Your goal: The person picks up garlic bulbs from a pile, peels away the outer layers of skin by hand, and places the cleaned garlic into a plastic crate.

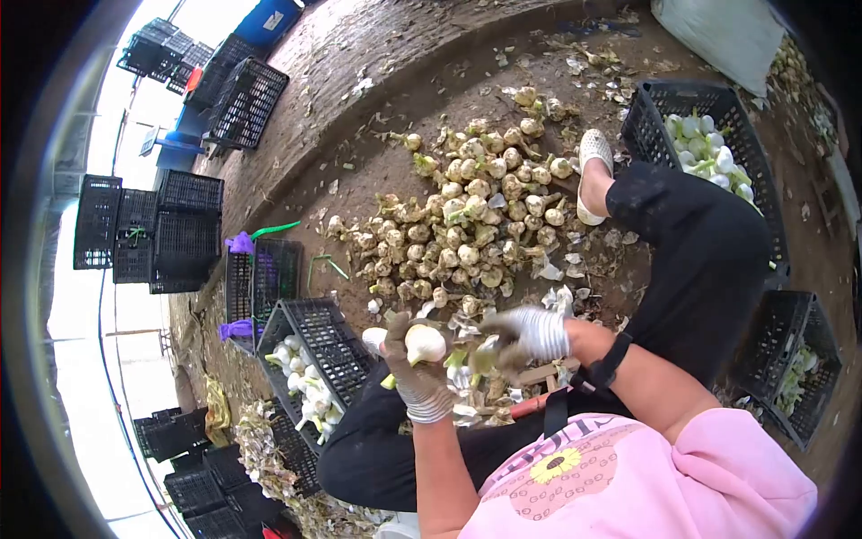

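Note:
My left hand (406,366), in a soiled work glove, is closed around a white garlic bulb (425,344). A bit of green stem shows below the palm on its left side. My right hand (521,334), also gloved, is just to the right of the bulb, apart from it. Motion smears its fingers, and I cannot tell whether they hold anything. Under and between the hands lie pale skins and cut green stalks (458,370). Beyond them a large heap of untrimmed garlic (471,211), dirty and brownish, spreads over the ground.
A black crate (328,337) of white bulbs stands by my left knee, another crate (750,135) of bulbs beyond my right leg. A third crate (763,355) sits at the right. Stacked black crates (190,220) stand at the left. A white sack (723,36) lies at top right.

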{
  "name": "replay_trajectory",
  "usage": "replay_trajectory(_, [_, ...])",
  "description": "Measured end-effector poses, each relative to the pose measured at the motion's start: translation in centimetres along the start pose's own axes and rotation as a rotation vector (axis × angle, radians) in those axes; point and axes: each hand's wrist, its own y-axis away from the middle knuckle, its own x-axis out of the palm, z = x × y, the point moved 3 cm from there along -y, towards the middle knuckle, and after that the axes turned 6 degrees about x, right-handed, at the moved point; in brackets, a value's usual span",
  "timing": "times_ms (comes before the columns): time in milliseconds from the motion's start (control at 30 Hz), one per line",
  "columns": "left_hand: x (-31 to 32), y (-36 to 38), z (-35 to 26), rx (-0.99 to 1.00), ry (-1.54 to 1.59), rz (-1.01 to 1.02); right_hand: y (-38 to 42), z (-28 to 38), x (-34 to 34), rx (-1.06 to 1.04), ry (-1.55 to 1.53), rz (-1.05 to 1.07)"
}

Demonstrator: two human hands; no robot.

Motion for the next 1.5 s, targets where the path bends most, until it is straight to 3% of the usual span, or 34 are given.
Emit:
replay_trajectory(67, [1.2,0.9,0.0,0.176,-0.248,0.017,-1.1,-0.5,2.4,-0.181,-0.1,-0.074])
replay_trajectory(100, [1.5,1.8,0.7,0.178,-0.322,0.13,-0.6,1.2,2.2,-0.189,-0.267,-0.076])
replay_trajectory(133, [2.6,2.8,1.5,0.283,-0.371,0.188,-0.1,2.4,1.8,-0.131,-0.645,0.038])
replay_trajectory(200, [2.5,2.7,1.1,0.28,-0.379,0.243,-0.4,1.4,0.9,-0.175,-0.764,-0.076])
replay_trajectory(233, [2.4,2.6,0.6,0.277,-0.383,0.274,-0.2,1.2,0.4,-0.185,-0.714,-0.14])
replay_trajectory(267, [1.8,2.6,-0.1,0.211,-0.438,0.138,-0.3,0.7,0.0,-0.161,-0.631,-0.189])
replay_trajectory(333, [2.1,1.7,-2.2,0.405,-1.097,0.293,-0.5,0.4,-0.3,-0.206,-0.55,-0.184])
replay_trajectory(400, [3.2,1.3,-2.5,0.664,-1.335,0.362,-0.5,1.2,0.1,-0.168,-0.515,-0.186])
replay_trajectory(500, [3.6,1.4,-1.9,0.635,-1.358,0.357,0.2,2.0,0.1,-0.068,-0.394,-0.224])
replay_trajectory(633, [3.5,1.2,-1.0,0.59,-1.47,0.439,0.1,1.5,0.0,-0.124,-0.16,-0.27])
replay_trajectory(700, [3.5,0.7,-1.3,0.576,-1.496,0.51,0.3,1.8,0.2,-0.145,-0.229,-0.21])
replay_trajectory(800, [0.7,0.0,-0.1,-0.036,-0.748,0.247,0.4,1.7,0.4,-0.238,-0.39,-0.131])
replay_trajectory(833, [0.0,-0.4,-0.3,-0.082,-0.815,0.181,0.5,2.1,0.4,-0.218,-0.423,-0.119])
replay_trajectory(933, [2.4,0.6,-1.6,0.361,-1.022,0.321,0.7,2.1,-0.1,-0.152,-0.399,-0.168])
replay_trajectory(1000, [4.3,1.4,-2.5,0.579,-1.369,0.4,0.8,2.4,0.0,-0.106,-0.445,-0.19])
replay_trajectory(1067, [4.5,1.8,-2.0,0.678,-1.485,0.419,0.4,2.2,0.1,-0.134,-0.331,-0.249])
replay_trajectory(1167, [4.8,1.9,-1.6,0.668,-1.596,0.43,0.6,2.4,-0.1,-0.147,-0.195,-0.291])
replay_trajectory(1233, [4.8,1.3,-1.7,0.629,-1.558,0.457,0.5,2.6,-0.2,-0.188,-0.108,-0.314])
replay_trajectory(1267, [4.6,1.1,-1.7,0.607,-1.538,0.469,0.7,2.6,0.0,-0.187,-0.227,-0.257])
replay_trajectory(1300, [3.4,0.6,-1.2,0.392,-1.15,0.363,1.0,2.6,0.0,-0.185,-0.344,-0.2])
replay_trajectory(1333, [2.1,-0.1,-0.8,0.03,-0.811,0.257,1.3,2.9,0.0,-0.182,-0.459,-0.143])
replay_trajectory(1400, [0.3,-1.4,-0.8,-0.035,-0.606,0.05,1.0,2.4,0.0,-0.263,-0.505,-0.106])
replay_trajectory(1467, [-0.8,-1.5,-1.1,-0.177,-0.434,-0.046,0.9,2.2,-0.1,-0.39,-0.519,-0.103])
replay_trajectory(1500, [-1.3,-1.4,-1.2,-0.21,-0.49,-0.007,0.9,2.1,-0.3,-0.388,-0.528,-0.054])
